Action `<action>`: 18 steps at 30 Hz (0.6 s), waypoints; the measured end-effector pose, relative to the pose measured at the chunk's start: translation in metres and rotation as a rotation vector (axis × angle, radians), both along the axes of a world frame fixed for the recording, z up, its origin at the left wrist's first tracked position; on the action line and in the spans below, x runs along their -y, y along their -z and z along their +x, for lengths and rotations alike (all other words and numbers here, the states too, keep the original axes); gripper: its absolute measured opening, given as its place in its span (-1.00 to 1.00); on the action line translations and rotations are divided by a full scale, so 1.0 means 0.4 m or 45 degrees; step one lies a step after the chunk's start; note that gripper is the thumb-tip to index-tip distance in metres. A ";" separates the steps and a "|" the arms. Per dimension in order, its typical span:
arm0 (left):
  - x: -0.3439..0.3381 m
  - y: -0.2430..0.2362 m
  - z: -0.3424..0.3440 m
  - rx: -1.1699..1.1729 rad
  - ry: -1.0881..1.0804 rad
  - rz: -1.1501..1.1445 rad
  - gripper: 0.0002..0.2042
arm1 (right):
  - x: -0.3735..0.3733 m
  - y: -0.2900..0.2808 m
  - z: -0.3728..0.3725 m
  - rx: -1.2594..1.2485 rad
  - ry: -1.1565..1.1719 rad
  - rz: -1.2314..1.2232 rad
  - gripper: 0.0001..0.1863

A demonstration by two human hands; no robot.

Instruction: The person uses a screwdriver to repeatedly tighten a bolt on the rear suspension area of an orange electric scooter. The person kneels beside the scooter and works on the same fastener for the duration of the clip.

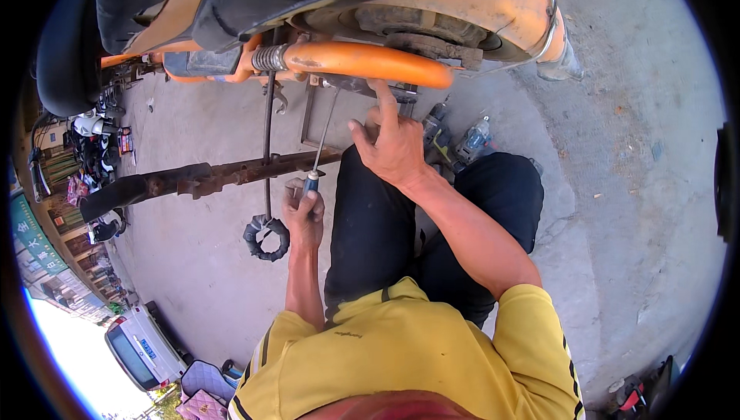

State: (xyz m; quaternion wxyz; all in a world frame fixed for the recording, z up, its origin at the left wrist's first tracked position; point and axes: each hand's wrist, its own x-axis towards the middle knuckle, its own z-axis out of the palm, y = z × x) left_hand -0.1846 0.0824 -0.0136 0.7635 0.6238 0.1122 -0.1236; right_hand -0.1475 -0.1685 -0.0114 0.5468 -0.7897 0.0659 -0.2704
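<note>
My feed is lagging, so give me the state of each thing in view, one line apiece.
Left hand: closed around the screwdriver handle.
Screwdriver: held, shaft angled up toward the frame.
Right hand: open, index finger up against the orange tube.
Orange tube: lying horizontal, paint chipped.
Rusty bar: lying across the ground.

glossy orange metal tube (370, 61), rough concrete floor (617, 188)

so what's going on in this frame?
A person in a yellow shirt crouches on concrete beside an orange vehicle frame. The left hand grips a blue-handled screwdriver, its shaft angled up toward the underside of the orange tube. The right hand reaches up with a finger on the dark bracket below that tube. A rusty exhaust pipe lies on the ground behind, with a small rubber ring nearby.
</note>
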 end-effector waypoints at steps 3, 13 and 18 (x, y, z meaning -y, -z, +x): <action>0.027 -0.004 -0.020 0.068 -0.095 0.153 -0.78 | 0.014 -0.004 0.001 -0.018 -0.006 -0.004 -0.21; 0.058 -0.026 -0.056 0.267 -0.079 0.554 -0.77 | 0.027 -0.012 0.002 0.014 0.023 -0.112 -0.27; 0.082 -0.002 -0.079 0.351 0.062 0.736 -0.73 | 0.054 -0.009 0.003 0.028 0.028 -0.219 -0.37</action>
